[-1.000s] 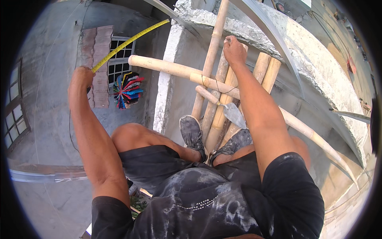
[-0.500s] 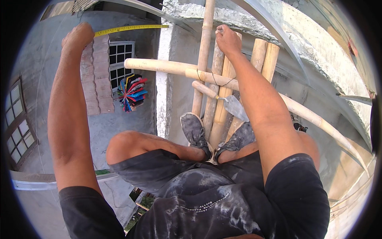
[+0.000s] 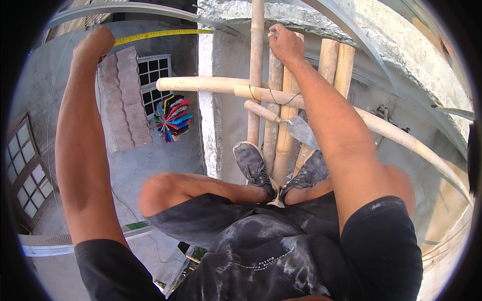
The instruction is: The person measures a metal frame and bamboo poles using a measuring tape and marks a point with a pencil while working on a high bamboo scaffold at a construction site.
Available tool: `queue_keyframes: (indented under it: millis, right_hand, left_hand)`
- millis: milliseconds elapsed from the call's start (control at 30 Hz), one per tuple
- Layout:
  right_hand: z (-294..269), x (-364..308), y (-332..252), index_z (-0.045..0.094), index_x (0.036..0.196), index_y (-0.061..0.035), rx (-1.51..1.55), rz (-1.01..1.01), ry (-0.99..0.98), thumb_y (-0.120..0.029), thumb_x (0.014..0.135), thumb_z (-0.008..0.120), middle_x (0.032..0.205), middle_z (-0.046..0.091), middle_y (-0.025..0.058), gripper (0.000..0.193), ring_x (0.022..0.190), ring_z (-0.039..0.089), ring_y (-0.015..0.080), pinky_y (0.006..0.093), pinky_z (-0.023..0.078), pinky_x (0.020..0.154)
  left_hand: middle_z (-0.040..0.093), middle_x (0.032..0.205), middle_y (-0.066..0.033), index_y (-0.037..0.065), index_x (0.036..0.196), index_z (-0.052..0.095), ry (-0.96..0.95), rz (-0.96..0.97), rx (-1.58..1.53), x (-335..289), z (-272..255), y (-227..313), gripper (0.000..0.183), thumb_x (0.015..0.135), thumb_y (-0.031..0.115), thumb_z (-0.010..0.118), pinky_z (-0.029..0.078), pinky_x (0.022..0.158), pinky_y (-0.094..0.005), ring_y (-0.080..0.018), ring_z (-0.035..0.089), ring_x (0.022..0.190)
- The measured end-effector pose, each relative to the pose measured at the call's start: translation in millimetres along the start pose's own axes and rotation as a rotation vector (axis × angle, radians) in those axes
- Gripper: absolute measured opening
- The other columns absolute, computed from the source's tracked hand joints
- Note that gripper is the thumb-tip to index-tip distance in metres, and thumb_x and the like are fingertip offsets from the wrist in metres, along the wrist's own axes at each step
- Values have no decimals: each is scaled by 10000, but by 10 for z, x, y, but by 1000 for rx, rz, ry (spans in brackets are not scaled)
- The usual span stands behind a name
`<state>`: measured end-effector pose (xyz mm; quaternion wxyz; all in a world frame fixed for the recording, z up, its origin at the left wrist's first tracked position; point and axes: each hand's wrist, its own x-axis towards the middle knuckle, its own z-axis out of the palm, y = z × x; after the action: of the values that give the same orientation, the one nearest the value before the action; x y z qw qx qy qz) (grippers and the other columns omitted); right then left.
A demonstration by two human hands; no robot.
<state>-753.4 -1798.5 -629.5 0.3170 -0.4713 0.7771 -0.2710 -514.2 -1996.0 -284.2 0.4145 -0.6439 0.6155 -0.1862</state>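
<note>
My left hand point(image 3: 94, 44), at the upper left, is closed around a tape measure whose case is hidden by the fingers. Its yellow blade point(image 3: 160, 35) stretches right from the fist to the edge of a white-plastered wall corner point(image 3: 209, 100). Up by the tops of the bamboo poles, my right hand point(image 3: 287, 42) has its fingers pinched together; anything in them is too small to make out. Below the right forearm, a trowel point(image 3: 301, 131) with a wooden handle rests on the poles, its blade partly covered by the arm.
I sit with my shoes point(image 3: 251, 163) against upright bamboo poles point(image 3: 271, 120). A curved bamboo pole point(image 3: 201, 84) crosses them, tied with wire. Rough concrete point(image 3: 311, 22) and a metal channel point(image 3: 351, 30) lie beyond. Far below left are a tiled roof strip point(image 3: 125, 100) and a multicoloured bundle point(image 3: 171, 119).
My left hand has shifted slightly left, with a little more tape blade showing. My right hand, still pinched, sits slightly higher. The whole view has tilted a little.
</note>
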Motion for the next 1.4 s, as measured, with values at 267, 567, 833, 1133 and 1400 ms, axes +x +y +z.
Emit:
queue_keyframes:
  millis: [267,567,833,1133,1400]
  right_hand:
    - [-27,-121,-79,648,1207,-135,-32,-5,18,-293,979,539,990,742,125,298,948,696,307,434,536,843]
    - [-1,-104,-88,640,998,-76,-21,-60,133,-255,928,538,932,711,205,217,924,680,415,539,514,818]
    - [3,-113,-176,663,989,-84,-17,-29,79,-221,902,528,953,719,205,212,932,681,426,531,520,822]
    - [266,145,-270,659,982,46,84,29,-52,-149,877,529,975,692,324,257,979,683,462,547,526,862]
    - [947,478,-1347,781,1002,-67,-109,-262,-493,-193,882,651,1018,754,154,217,935,730,323,428,579,820]
  left_hand:
    - [754,968,-133,52,1083,742,-121,60,114,406,114,-43,286,844,167,637,512,844,-501,-318,730,942]
    - [757,1006,-119,84,1105,746,78,57,197,-173,-308,349,293,903,171,552,518,873,-468,-312,726,972]
    - [693,1250,-176,65,1150,710,262,123,218,-334,-269,472,324,926,181,507,491,975,-539,-414,638,1188]
    - [691,1288,-133,147,1262,705,311,122,256,-296,-242,596,361,949,179,528,500,992,-458,-346,645,1218]
    - [703,1227,-159,117,1221,711,249,56,296,-309,-244,504,350,942,203,518,498,971,-486,-367,659,1167]
